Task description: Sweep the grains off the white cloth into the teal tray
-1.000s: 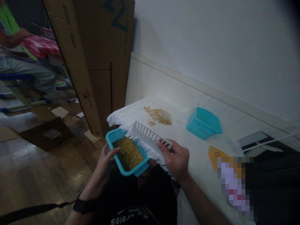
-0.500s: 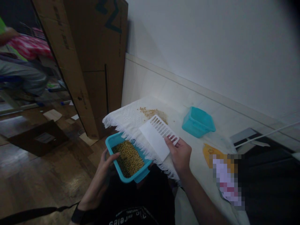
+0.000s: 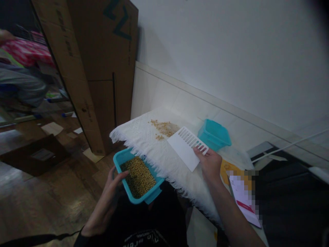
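My left hand [image 3: 115, 181] grips the near-left rim of a turquoise plastic tub [image 3: 154, 192], thumb over the inside edge. Soybeans [image 3: 140, 178] fill much of the tub, which sits just under the fringed edge of a white cloth [image 3: 136, 130]. In my right hand [image 3: 209, 163] is a flat white plastic scraper [image 3: 183, 149] with a row of slots, held above the cloth by its slotted end. Left of the scraper, a scattered heap of loose soybeans [image 3: 164, 127] lies on the cloth. Another turquoise tub [image 3: 216, 133] stands behind my right hand.
A tall cardboard box [image 3: 102, 68] stands at the left beside the white wall [image 3: 205, 51]. On the right lie a yellow packet [image 3: 227, 168], a partly blurred leaflet [image 3: 243, 197] and a black surface [image 3: 285, 192]. Another person's leg [image 3: 23, 82] shows at far left.
My right hand has moved the scraper to the right, away from the tub, uncovering more of the soybeans on the cloth. My left hand keeps its hold; the view has shifted slightly.
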`<state>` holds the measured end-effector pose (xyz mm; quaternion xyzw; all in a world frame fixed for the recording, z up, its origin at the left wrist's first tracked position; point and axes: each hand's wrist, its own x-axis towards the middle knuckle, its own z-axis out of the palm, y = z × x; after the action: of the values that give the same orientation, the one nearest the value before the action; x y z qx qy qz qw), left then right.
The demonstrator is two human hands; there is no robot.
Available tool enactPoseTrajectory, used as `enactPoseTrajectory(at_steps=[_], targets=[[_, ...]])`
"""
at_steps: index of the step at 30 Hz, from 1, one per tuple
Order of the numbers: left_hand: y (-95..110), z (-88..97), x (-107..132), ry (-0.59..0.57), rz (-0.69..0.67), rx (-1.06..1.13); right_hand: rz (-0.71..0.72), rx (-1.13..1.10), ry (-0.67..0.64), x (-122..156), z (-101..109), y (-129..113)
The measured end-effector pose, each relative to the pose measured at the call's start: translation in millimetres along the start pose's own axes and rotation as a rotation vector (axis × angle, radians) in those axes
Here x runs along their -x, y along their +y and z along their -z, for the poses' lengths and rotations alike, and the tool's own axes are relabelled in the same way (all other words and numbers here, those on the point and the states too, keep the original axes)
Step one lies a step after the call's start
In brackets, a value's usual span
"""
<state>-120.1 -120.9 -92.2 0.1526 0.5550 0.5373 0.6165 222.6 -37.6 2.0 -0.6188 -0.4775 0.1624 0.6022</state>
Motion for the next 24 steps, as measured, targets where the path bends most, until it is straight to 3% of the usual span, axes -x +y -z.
enactPoseTrajectory(at_steps=[8,12,24], targets=[[-9,-4.9,-3,0.027,0.005,-0.015,0.312,0.176,-0.099,-28,-42,-18],[-8,-5.8,0,0.043,-0.001,-0.086,0.318,0.263,-0.114,-31,-53,-11],[2,-17.4,31,0.135,-0.011,-0.139,0.349,0.282,-0.164,-18,-53,-14]])
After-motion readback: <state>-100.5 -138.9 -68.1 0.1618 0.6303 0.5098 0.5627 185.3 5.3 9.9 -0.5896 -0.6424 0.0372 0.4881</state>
